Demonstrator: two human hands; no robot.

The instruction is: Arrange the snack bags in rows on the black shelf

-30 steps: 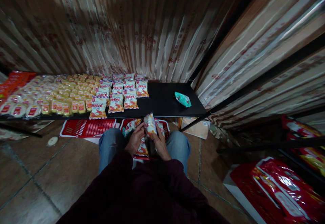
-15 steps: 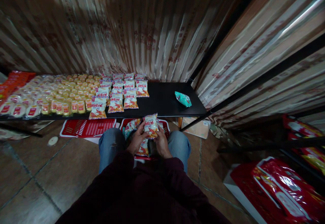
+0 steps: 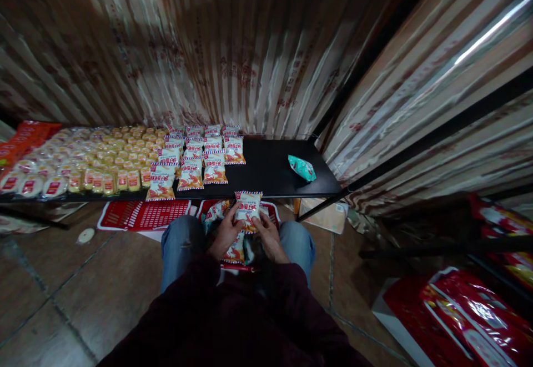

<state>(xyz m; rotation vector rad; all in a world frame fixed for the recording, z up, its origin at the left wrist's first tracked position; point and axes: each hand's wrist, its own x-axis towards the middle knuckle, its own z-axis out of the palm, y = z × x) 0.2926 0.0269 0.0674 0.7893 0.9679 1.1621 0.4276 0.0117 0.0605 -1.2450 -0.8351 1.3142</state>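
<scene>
1. Since half a second ago the snack packet has risen a little toward the shelf edge and now faces the camera flat; a second ago it was turned edge-on.
2. The left hand clamps the packet's left edge, fingers curled round it.
3. The right hand pinches the right edge, so the packet is held between both hands, above the knees.
4. Below the grip, a red basket holds more packets.
5. Left of the grip, another red basket lies on the floor.
6. Beyond the grip, rows of matching packets lie on the black shelf.
7. Up and right of the grip, a teal packet lies alone.
</scene>
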